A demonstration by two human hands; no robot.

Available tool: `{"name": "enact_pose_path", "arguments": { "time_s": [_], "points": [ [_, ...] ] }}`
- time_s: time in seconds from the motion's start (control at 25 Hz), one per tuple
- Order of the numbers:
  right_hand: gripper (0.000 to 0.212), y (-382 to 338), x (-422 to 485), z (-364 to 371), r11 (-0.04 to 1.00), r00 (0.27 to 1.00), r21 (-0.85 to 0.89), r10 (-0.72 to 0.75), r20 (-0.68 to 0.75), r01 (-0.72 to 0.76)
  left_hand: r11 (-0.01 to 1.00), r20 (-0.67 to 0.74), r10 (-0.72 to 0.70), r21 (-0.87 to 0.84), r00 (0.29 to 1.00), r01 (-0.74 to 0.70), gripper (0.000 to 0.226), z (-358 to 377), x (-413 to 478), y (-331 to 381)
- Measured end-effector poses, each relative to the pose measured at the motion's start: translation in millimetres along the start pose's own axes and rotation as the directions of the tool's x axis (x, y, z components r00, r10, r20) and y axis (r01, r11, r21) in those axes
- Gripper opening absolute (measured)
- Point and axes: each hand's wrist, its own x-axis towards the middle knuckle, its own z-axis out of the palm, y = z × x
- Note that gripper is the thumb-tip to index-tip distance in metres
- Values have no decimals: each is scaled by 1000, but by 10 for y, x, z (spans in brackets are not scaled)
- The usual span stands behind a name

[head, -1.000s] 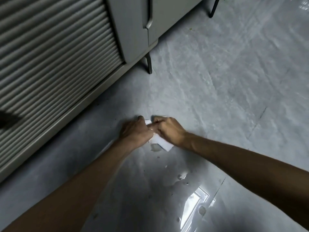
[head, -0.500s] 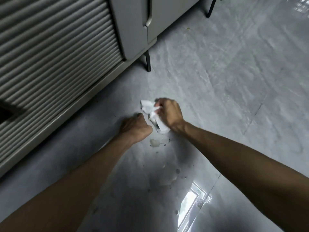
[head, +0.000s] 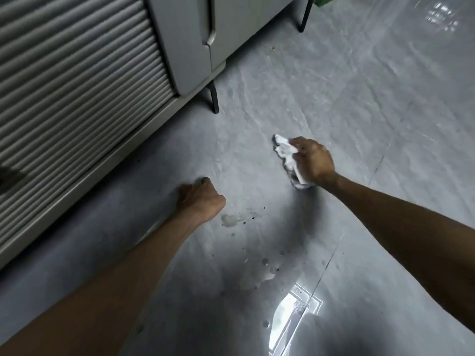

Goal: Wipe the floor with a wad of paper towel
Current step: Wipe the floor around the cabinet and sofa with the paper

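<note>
A ribbed roller shutter point(head: 72, 86) fills the far left, with a pale base rail point(head: 108, 163) running slantwise under it. Next to it stands a grey cabinet door point(head: 185, 42) with a long vertical handle point(head: 211, 32), and a thin black leg point(head: 213, 98) drops from the cabinet's corner to the grey floor point(head: 347, 104).

Below that leg, the left hand point(head: 201, 199) is curled into a tight fist, knuckles down against the floor; nothing shows inside it. Just beside its right edge lies a pale wet smear point(head: 229, 220), with a few dark specks point(head: 253, 214) scattered next to it.

Further right and a little farther away, the right hand point(head: 312, 161) grips the wad of paper towel point(head: 285, 150), fingers wrapped around its middle. The white, crumpled wad sticks out of the fist at both ends, with 1 end pointing up and left and the other trailing down toward the floor. Whether that lower end touches the floor I cannot tell. The wad is well apart from the smear and from the left hand.

Nearer the camera, small droplets point(head: 266, 262) dot the floor, and a bright window reflection point(head: 288, 319) shines at the lower right. A 2nd black leg point(head: 305, 14) stands at the top right.
</note>
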Motion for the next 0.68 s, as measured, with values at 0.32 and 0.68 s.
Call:
{"name": "enact_pose_path", "arguments": {
  "time_s": [0.32, 0.68],
  "points": [
    [42, 5, -1831, 311, 939, 890, 91, -344, 298, 333, 897, -183, 382, -163, 906, -411, 18, 240, -282, 697],
    [37, 1509, -1693, -552, 768, 758, -105, 583, -293, -631, 808, -37, 582, -88, 812, -583, 18, 706, -494, 1377]
  ]
}}
